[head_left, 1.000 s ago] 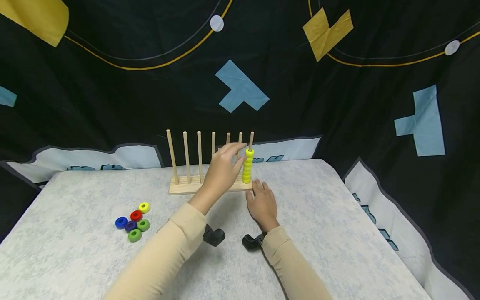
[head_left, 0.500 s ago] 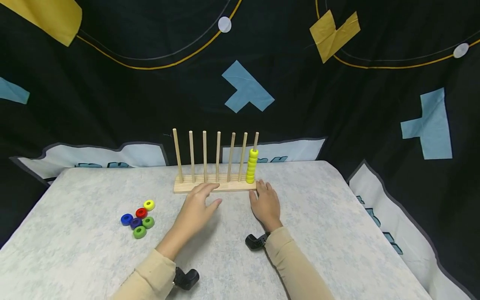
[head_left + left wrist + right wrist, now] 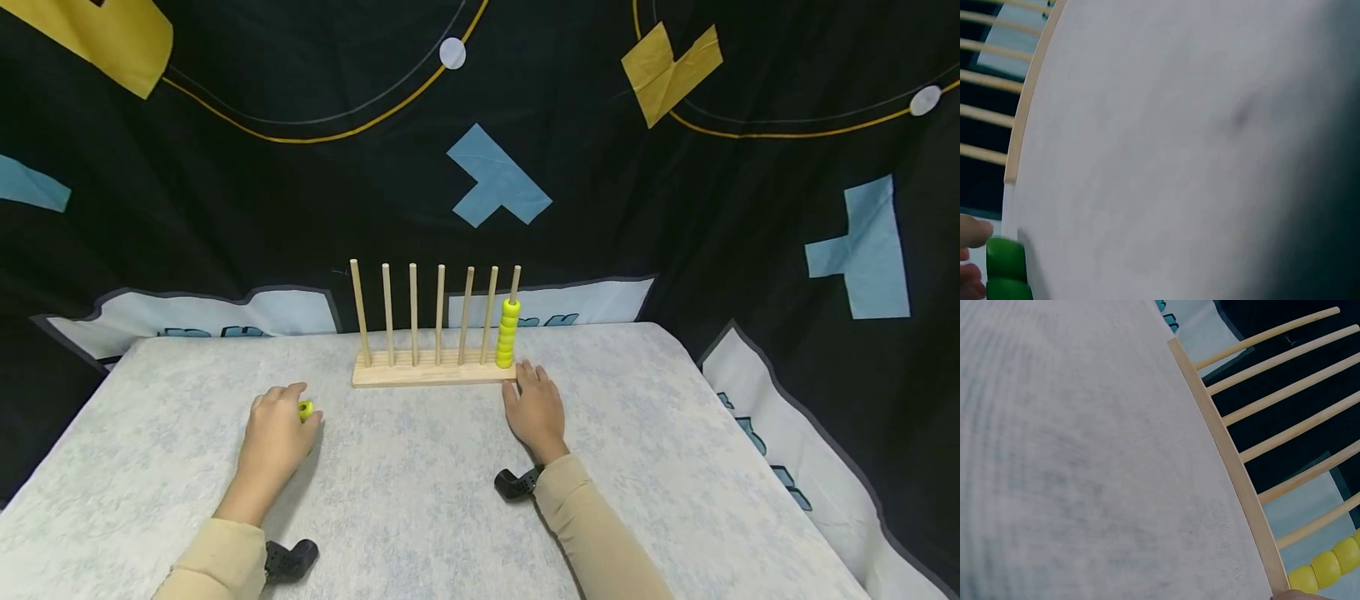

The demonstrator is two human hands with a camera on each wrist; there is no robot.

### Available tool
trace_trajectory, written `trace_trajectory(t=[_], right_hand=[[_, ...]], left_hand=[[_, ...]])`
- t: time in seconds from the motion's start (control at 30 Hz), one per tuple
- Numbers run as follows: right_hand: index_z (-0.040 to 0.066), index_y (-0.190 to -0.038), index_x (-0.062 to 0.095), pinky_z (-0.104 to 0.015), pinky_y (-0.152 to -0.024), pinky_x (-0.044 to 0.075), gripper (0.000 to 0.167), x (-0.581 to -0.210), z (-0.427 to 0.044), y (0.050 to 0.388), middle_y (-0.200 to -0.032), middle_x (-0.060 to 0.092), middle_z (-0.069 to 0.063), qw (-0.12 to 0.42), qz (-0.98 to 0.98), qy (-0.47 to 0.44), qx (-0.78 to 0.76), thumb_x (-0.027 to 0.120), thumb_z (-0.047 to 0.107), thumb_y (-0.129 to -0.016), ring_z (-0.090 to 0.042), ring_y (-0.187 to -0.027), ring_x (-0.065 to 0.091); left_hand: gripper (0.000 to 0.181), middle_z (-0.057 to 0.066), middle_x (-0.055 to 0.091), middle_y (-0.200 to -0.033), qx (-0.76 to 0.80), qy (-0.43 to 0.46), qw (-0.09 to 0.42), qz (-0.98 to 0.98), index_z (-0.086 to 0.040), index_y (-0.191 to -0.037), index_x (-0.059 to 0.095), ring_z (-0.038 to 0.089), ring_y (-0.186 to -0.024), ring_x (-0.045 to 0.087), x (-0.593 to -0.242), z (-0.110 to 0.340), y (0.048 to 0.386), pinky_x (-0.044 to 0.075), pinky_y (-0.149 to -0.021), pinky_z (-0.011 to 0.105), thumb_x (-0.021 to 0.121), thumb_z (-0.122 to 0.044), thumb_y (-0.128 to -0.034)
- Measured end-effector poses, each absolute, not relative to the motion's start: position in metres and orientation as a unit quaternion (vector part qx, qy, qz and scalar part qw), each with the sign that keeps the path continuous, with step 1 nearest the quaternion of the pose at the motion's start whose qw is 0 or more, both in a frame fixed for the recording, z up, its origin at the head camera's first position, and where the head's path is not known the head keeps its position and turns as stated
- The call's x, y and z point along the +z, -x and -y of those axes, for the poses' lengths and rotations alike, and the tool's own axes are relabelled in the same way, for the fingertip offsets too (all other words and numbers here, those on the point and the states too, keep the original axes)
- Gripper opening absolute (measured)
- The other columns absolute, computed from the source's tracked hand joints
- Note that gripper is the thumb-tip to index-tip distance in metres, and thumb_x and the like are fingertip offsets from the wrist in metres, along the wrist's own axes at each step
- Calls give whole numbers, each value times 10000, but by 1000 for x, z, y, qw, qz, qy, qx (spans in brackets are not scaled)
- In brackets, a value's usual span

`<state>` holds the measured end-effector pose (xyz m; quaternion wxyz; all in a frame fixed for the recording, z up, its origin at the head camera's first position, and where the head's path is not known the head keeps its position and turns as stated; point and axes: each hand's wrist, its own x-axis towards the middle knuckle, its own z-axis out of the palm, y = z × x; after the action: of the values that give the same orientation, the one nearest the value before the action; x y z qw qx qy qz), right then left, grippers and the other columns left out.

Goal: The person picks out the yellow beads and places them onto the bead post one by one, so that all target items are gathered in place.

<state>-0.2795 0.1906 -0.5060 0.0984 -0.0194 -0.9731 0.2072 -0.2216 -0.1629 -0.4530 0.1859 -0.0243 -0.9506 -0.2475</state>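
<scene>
My left hand (image 3: 273, 433) is over the loose rings on the left of the table, thumb and fingers apart. A yellow ring (image 3: 305, 410) shows between thumb and forefinger; I see no firm grip on it. The left wrist view has two green rings (image 3: 1006, 259) on the table beside the fingertips (image 3: 974, 231); the other loose rings are hidden by the hand. My right hand (image 3: 536, 412) rests on the table, fingertips at the right end of the wooden peg stand (image 3: 420, 375). A stack of yellow rings (image 3: 507, 335) fills most of its rightmost peg.
Several bare wooden pegs (image 3: 414, 312) rise from the stand left of the stack. A black cloth (image 3: 300, 208) hangs behind the pale table (image 3: 420, 483). Black wrist cameras (image 3: 292, 560) sit by both wrists.
My left hand has gone from the pegs near the yellow stack down and left to the loose rings, now covering most of them. The right hand stays at the stand's end.
</scene>
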Motion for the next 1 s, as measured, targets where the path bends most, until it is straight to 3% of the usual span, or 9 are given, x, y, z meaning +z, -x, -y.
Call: trace_trajectory(t=[0.23,0.43,0.8,1.0], right_hand=[[88,-1507,417,-460,-1254,230,562,-506,-191,278,-1587,380,-80,101,972,17,210,425,413,-1048,-313,-1502,288],[89,-1505,421,-460,-1254,228,558,-506,-191,279,-1586,383,-80,101,972,16,213,431,409,-1047,-312,-1503,286],[105,-1511,415,-458,-1252,234,560,-507,-191,280,-1585,388,-76,102,972,20,211,429,417,-1047,-309,-1502,289],[112,-1511,418,-457,-1251,237,554,-507,-191,279,-1584,391,-74,100,972,21,211,431,415,-1046,-308,-1501,292]], left_hand=[[334,373,623,-978,-212,14,157,965,181,-1094,633,491,-841,565,-456,176,225,473,-735,557,687,-16,-831],[279,323,644,-907,-209,10,138,968,150,-1042,656,440,-809,570,-456,176,230,489,-696,521,703,-37,-841],[288,290,660,-945,-241,33,172,955,112,-1082,653,442,-882,630,-452,166,231,543,-746,554,680,-67,-859],[286,238,649,-935,-272,50,199,940,69,-1087,677,367,-853,635,-440,151,229,548,-730,524,685,-83,-845]])
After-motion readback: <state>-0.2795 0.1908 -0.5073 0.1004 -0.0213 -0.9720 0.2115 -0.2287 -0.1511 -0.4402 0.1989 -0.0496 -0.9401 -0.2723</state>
